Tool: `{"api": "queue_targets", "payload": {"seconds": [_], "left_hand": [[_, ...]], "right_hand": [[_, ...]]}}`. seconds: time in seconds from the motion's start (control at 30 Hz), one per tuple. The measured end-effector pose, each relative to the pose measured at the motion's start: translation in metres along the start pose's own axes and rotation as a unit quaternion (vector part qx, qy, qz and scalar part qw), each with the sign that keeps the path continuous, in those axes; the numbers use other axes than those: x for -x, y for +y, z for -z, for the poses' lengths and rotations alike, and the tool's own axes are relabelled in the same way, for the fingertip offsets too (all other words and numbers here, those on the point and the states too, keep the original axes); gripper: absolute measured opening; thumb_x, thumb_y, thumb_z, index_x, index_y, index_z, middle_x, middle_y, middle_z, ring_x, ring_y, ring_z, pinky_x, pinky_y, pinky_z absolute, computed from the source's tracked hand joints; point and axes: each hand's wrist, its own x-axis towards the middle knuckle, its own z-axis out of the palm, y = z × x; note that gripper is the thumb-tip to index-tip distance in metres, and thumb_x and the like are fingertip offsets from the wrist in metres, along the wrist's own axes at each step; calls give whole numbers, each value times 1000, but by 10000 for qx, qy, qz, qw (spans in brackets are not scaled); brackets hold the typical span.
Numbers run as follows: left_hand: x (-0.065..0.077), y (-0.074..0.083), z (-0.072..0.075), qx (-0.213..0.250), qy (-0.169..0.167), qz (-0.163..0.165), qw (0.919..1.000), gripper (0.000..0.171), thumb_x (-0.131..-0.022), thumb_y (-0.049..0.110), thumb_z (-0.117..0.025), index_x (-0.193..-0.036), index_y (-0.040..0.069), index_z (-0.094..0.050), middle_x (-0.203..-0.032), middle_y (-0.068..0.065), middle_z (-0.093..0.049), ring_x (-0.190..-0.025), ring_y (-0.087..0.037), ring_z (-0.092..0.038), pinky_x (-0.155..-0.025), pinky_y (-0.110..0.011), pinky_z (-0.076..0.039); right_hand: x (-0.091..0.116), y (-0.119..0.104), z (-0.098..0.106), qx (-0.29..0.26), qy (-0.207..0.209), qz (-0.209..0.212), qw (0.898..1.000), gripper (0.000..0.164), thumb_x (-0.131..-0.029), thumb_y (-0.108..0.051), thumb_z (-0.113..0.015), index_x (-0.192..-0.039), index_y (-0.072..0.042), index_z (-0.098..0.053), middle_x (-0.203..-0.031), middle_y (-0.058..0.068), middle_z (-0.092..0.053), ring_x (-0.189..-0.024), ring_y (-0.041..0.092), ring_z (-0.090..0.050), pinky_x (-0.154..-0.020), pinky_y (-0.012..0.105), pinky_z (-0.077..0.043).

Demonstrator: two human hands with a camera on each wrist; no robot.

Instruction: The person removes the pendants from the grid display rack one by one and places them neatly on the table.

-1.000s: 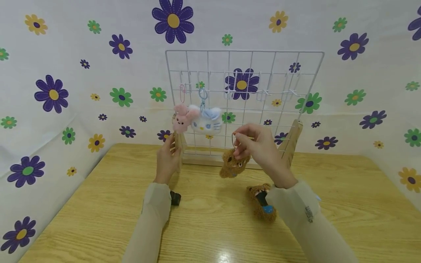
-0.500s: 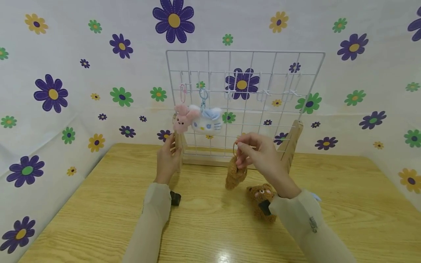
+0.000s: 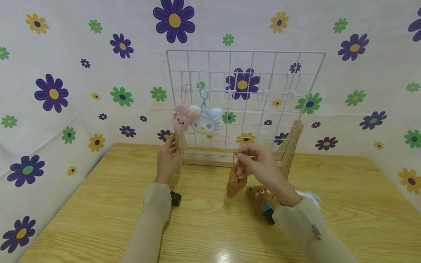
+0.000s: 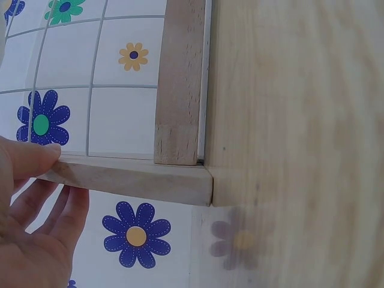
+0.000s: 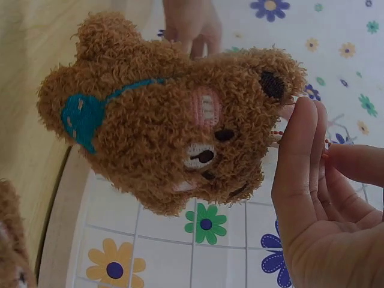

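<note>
Over woodgrain table point(image 3: 204, 226), held bear point(image 5: 174, 120), curly plush

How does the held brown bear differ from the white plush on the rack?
The brown bear is shaggy; the white plush looks smoother. The brown bear has a teal patch; the white plush has a blue bow. The right hand holds the brown bear; the white plush hangs on the wire rack. Both have faces.

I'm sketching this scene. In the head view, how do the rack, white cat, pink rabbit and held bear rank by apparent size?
1. Rack
2. White cat
Unranked: pink rabbit and held bear look alike; the right hand partly covers the bear.
</note>
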Motion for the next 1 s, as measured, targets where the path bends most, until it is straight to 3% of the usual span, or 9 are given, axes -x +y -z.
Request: {"api": "queue_targets", "payload": {"seconds": [0.3,0.47,0.6,0.73,1.0], "left_hand": [[0,-1,-1,-5,-35,69,10000,52,-94,-14,-62,-143,-2,-51,-136,-27,-58,-114,-43,-63,-96,-50,-56],[0,-1,-1,3,-16,87,10000,52,-93,-14,-62,-143,-2,-51,-137,-27,-58,-115,-43,-63,-96,-49,-56],[-1,0,1,-35,33,30,10000,51,-94,-14,-62,-143,-3,-51,-136,-28,-58,-114,-44,-63,-96,-51,-56],[-1,-1,1,-32,21,37,10000,51,-94,-13,-62,-142,-3,-51,-135,-29,-58,-114,-44,-63,-95,-51,-56],[0,-2,-1,-35,-1,93,10000,52,-94,-13,-62,-143,-1,-51,-137,-27,-58,-115,-43,-63,-96,-50,-56]], "right_hand": [[16,6,-1,411,-219,-134,9988,12,-102,7,-53,-104,16,-60,-80,19,-64,-59,19,-67,-56,35,-63],[26,1,-3,748,-84,-275,9968,11,-104,3,-51,-102,11,-58,-78,16,-64,-59,22,-67,-46,31,-57],[31,-1,-6,687,-69,-386,9969,10,-104,3,-51,-104,10,-57,-79,16,-63,-59,23,-67,-46,31,-57],[30,7,-9,499,-212,-333,9980,9,-103,7,-50,-103,13,-56,-80,17,-62,-60,22,-67,-55,34,-62],[17,30,-15,643,-206,-408,9969,9,-102,7,-50,-102,12,-57,-81,15,-64,-61,24,-67,-56,32,-62]]}}
